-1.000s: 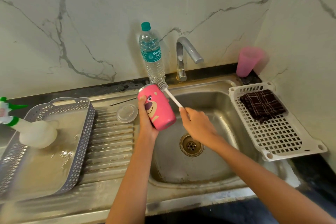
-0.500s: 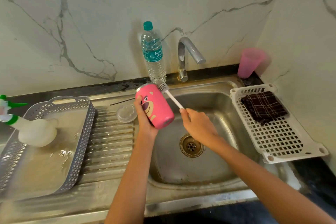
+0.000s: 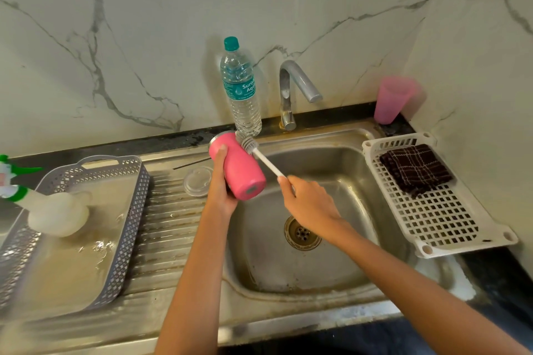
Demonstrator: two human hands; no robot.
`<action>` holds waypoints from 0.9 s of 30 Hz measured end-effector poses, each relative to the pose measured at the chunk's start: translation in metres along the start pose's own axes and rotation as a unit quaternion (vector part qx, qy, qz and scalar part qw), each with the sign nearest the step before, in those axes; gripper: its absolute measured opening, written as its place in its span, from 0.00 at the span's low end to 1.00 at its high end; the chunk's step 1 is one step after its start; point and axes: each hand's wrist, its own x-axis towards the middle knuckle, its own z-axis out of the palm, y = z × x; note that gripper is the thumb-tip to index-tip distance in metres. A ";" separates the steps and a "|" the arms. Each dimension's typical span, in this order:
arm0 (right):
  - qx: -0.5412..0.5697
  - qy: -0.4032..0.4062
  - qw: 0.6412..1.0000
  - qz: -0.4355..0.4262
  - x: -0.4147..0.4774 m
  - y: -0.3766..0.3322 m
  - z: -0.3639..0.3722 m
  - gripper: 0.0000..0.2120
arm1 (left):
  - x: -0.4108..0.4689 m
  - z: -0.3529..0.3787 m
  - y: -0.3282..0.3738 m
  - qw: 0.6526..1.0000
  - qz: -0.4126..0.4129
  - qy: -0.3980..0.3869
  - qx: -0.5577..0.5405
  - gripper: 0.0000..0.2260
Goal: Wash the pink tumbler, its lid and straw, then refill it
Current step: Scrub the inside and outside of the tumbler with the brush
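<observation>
My left hand (image 3: 222, 181) grips the pink tumbler (image 3: 240, 170), tilted with its mouth toward the wall and its base toward me, over the sink's left edge. My right hand (image 3: 307, 200) holds the white handle of a bottle brush (image 3: 261, 157); its bristles lie against the tumbler's upper side near the rim. The clear lid (image 3: 197, 181) lies flat on the drainboard just left of the tumbler. A thin dark straw (image 3: 191, 163) lies behind the lid.
A steel sink (image 3: 360, 262) with a drain sits below the hands, its tap (image 3: 294, 89) shut off. A water bottle (image 3: 240, 89) stands by the wall. Grey basket (image 3: 127, 228) with a spray bottle (image 3: 46, 207) on the left; white rack (image 3: 438, 225) with dark cloth and a pink cup (image 3: 392, 99) on the right.
The tumbler has turned in my left hand, so the bear picture no longer faces me. The brush stays against its upper side near the rim.
</observation>
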 end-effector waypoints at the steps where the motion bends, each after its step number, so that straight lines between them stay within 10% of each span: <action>1: 0.012 0.002 1.000 0.000 0.005 -0.003 -0.001 0.21 | 0.000 0.002 0.001 1.000 -0.003 -0.009 0.003 0.32; 27: 0.030 -0.003 1.000 -0.002 0.011 0.006 -0.007 0.21 | -0.012 0.010 -0.031 0.999 -0.015 -0.023 -0.043 0.32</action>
